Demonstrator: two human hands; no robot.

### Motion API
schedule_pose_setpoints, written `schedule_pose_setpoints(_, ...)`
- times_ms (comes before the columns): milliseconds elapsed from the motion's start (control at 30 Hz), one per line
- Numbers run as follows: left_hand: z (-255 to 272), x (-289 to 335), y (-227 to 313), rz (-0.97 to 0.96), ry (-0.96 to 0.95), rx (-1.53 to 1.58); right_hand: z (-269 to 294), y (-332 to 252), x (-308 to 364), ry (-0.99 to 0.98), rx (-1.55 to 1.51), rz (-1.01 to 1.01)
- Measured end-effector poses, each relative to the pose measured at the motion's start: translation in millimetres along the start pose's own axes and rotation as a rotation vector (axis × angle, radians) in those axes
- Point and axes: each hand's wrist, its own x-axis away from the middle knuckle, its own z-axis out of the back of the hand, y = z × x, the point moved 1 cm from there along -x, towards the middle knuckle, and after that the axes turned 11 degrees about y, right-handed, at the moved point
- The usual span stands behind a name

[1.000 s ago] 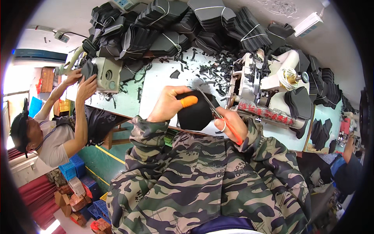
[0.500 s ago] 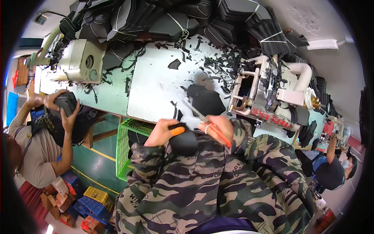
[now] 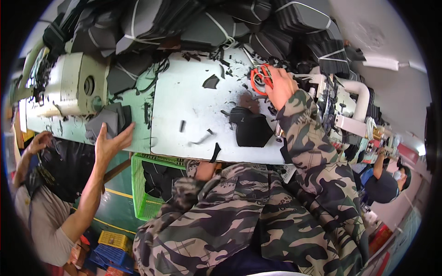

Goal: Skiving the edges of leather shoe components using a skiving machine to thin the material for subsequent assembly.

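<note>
My right hand (image 3: 283,88) is stretched to the far right of the white tabletop. Its fingers are closed on the red-handled scissors (image 3: 258,79), whose blades point away from me among black scraps. My left hand (image 3: 206,170) is low at the table's front edge, beside the green crate. Its fingers are hidden, and I see nothing in it. A few black sheet pieces (image 3: 253,129) lie overlapping on the white board (image 3: 184,110), nearer to me than my right hand. A narrow black scrap (image 3: 215,152) lies at the front edge.
Bundles of tied black sheets (image 3: 161,23) line the back. Sewing machines stand left (image 3: 69,85) and right (image 3: 352,101). A green crate (image 3: 138,184) holding black pieces sits below the table. At left, a co-worker's hand (image 3: 110,142) touches a grey stack (image 3: 106,122).
My right hand has carried the scissors from in front of me to the far right. My left hand has dropped to the table edge; the orange-handled tool and black piece have left it.
</note>
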Motion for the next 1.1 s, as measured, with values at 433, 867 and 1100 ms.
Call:
schedule_pose_setpoints(433,37,-107,145,-0.674,0.659,-0.415,107,56,222,0.114,-0.749,-0.475)
schedule_pose_setpoints(867,-27,-74,228,-0.944,0.492,-0.812,139,246,226,0.647,-0.007,-0.409)
schedule_pose_setpoints(1100,-18,-83,230,-0.723,0.328,-0.855,110,265,206,0.481,0.134,-0.379)
